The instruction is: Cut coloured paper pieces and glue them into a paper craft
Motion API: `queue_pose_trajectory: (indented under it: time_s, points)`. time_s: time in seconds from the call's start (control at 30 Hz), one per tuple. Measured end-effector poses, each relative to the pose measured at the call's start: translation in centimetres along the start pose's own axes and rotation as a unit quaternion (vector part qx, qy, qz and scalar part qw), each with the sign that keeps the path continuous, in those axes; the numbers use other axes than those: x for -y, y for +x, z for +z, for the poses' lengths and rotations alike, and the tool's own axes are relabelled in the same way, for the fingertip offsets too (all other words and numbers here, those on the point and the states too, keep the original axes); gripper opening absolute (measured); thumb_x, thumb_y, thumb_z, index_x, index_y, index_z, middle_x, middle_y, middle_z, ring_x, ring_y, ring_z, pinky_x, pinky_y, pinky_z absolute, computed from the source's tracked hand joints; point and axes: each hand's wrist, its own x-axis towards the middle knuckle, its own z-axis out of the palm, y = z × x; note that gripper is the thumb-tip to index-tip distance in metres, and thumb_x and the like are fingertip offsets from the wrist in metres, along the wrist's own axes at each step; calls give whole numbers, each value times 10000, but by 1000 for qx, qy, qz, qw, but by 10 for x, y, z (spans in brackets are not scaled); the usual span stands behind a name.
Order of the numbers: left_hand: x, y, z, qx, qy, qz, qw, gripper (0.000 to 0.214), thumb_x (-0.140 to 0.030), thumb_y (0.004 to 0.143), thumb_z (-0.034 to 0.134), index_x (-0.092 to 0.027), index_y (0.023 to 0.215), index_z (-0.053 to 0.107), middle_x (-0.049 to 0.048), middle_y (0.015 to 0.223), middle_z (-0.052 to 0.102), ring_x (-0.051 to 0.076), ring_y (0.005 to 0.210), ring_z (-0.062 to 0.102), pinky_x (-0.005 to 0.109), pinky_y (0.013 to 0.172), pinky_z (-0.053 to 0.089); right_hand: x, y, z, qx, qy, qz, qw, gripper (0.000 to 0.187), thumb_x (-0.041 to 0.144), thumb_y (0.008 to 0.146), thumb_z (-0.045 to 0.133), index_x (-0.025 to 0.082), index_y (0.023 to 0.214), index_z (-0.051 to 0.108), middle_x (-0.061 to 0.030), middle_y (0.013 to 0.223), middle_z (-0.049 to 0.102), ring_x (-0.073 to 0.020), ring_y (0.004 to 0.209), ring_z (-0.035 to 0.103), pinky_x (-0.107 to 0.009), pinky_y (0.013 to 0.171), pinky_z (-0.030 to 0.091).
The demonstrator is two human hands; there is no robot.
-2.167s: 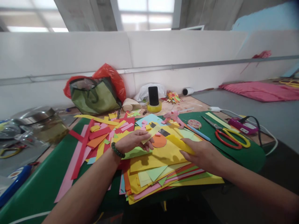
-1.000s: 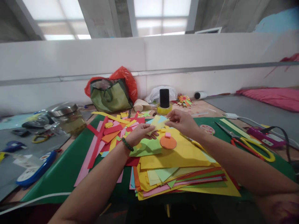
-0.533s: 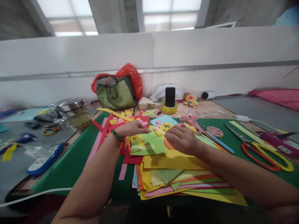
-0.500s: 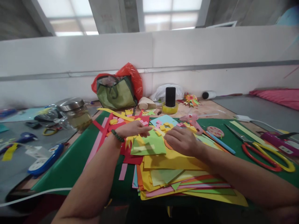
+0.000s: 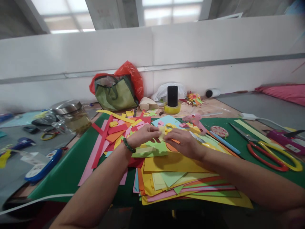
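A small pale yellow paper piece is held between my two hands, above the stack of coloured paper. My left hand, with a green bead bracelet at the wrist, pinches its left side. The fingertips of my right hand are closed on its right edge. Beneath them lie a light green sheet and a yellow sheet. A bit of orange paper shows under my right hand. By my right wrist a metal blade lies partly hidden.
Red, pink and orange strips lie left on the green mat. Large scissors, a blue pen and a pink glue gun lie right. Behind stand a phone, a green bag and a glass jar.
My hands have come closer together, and the pale yellow paper piece now shows between their fingertips. My left hand has moved right. The metal blade near my right wrist has come into sight.
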Motion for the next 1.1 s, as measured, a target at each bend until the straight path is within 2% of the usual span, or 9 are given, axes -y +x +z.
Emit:
queue_pose_trajectory:
  time_s: [0.17, 0.27, 0.43, 0.57, 0.67, 0.9, 1.1]
  points:
    - [-1, 1, 2, -88, -24, 4, 996, 336, -469, 670, 733, -153, 688, 618, 14, 678, 634, 165, 728, 654, 261, 668, 487, -1, 1, -5, 0, -19, -24, 1000, 135, 119, 891, 532, 178, 829, 636, -64, 769, 662, -153, 718, 613, -252, 629, 501]
    - [-1, 1, 3, -102, -29, 2, 994, 335, -469, 686, 720, -151, 707, 617, 14, 675, 635, 150, 702, 649, 251, 666, 487, -2, 1, -4, -6, -1, -18, 1000, 135, 127, 894, 532, 180, 841, 645, -69, 808, 656, -154, 758, 619, -256, 654, 514]
    - [1, 2, 8, -47, 13, 27, 998, 391, -545, 729, 652, -162, 683, 585, 0, 644, 590, 139, 660, 628, 244, 635, 487, -6, 0, -1, -8, 78, 98, 992, 142, 229, 908, 549, 206, 852, 677, -47, 821, 660, -139, 731, 622, -264, 658, 521]
    - [3, 3, 12, 18, 52, 45, 997, 392, -549, 784, 599, -164, 717, 571, 9, 664, 592, 140, 642, 623, 248, 619, 486, -8, 0, 2, -15, 143, 225, 964, 116, 293, 851, 604, 194, 831, 662, -24, 742, 676, -133, 642, 604, -258, 586, 505]
    - [3, 2, 14, 44, 69, 49, 995, 377, -529, 832, 549, -162, 747, 567, 26, 708, 620, 136, 649, 622, 245, 614, 485, -7, 0, 1, -12, 182, 282, 942, 167, 336, 793, 652, 192, 874, 631, -12, 726, 676, -133, 629, 608, -256, 574, 505]
    - [4, 1, 16, 59, 57, 46, 996, 354, -501, 851, 542, -174, 722, 505, 6, 704, 584, 174, 757, 678, 235, 628, 499, -9, 3, -2, -20, 194, 306, 932, 214, 346, 749, 666, 181, 881, 631, 6, 656, 647, -123, 590, 578, -239, 542, 463]
    - [4, 2, 17, 63, 63, 62, 994, 377, -538, 838, 553, -173, 748, 542, 9, 722, 594, 148, 690, 644, 244, 636, 511, -10, 5, -4, 8, 196, 317, 928, 160, 326, 748, 651, 181, 792, 700, -9, 678, 681, -123, 588, 559, -244, 539, 433]
